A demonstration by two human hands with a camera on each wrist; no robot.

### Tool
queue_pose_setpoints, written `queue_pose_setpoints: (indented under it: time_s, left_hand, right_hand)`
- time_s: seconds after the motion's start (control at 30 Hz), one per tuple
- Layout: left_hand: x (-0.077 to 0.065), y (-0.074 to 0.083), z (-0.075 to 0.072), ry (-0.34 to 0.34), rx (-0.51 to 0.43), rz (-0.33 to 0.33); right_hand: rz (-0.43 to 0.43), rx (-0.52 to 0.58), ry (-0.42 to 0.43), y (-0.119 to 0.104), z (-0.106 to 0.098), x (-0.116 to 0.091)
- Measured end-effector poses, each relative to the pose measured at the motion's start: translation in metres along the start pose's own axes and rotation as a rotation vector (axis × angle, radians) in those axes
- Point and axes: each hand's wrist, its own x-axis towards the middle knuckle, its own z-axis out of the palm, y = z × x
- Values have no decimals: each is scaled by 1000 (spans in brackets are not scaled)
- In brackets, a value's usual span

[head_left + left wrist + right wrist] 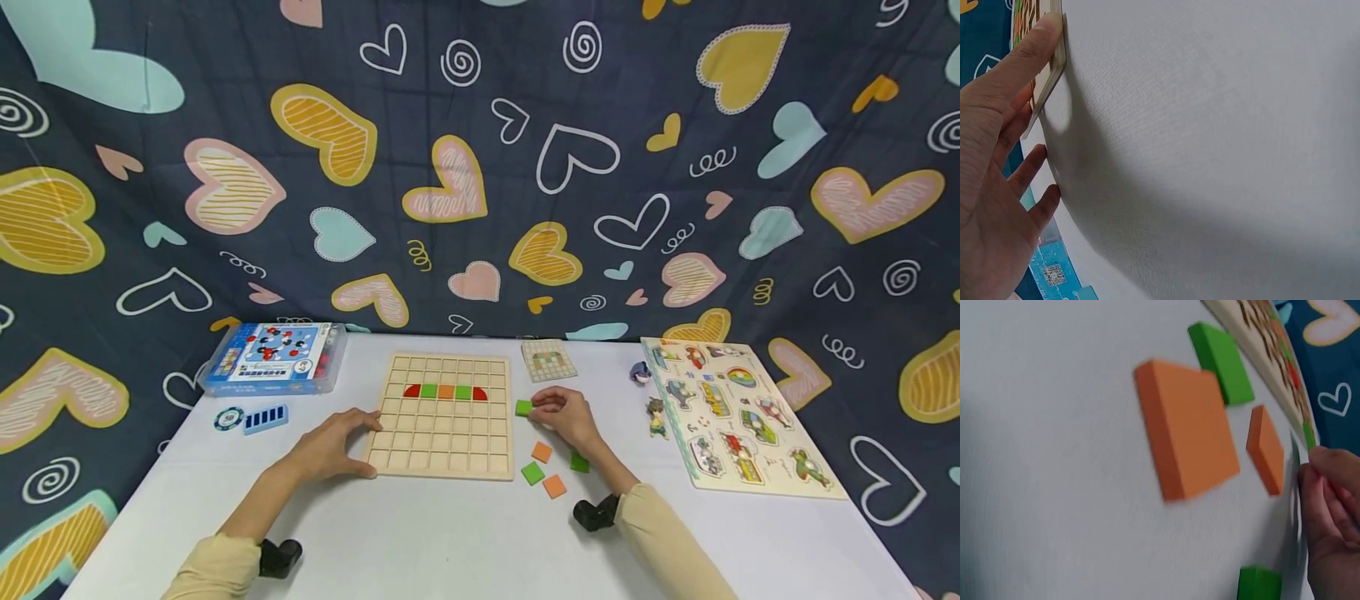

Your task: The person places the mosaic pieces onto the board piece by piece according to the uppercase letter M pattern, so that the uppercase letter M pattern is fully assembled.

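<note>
A square wooden grid board (438,461) carries a row of red, green and orange pieces across its upper part. My left hand (330,446) rests at its lower left side, fingers spread and thumb touching the corner. Seen from the left wrist, the thumb (1029,53) lies against the board's edge. My right hand (566,417) pinches a green square tile (524,407) just beyond the board's right edge. Below that hand lie two orange tiles (554,486), a green tile (532,473) and another green tile (580,462) beside the wrist.
Behind the board lies a small pattern card (549,361). At the left are a clear plastic box (273,358), a round chip (228,418) and a blue striped block (266,419). A picture puzzle board (742,417) and two small figures (656,417) lie at the right.
</note>
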Motion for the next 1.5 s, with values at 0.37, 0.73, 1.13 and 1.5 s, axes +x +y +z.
queue_pose_setpoints:
  time_s: [0.37, 0.73, 1.13, 1.5]
  left_hand:
    - [-1, 2, 0, 0, 21, 3]
    - [-1, 1, -1, 7, 31, 25]
    - [-2, 0, 1, 3, 24, -5]
    - [-2, 2, 0, 18, 34, 17]
  right_hand:
    - [36, 115, -1, -17, 19, -1]
    - [-7, 210, -34, -25, 47, 1]
    - [-62, 231, -84, -40, 81, 0]
    - [-145, 155, -82, -49, 112, 6]
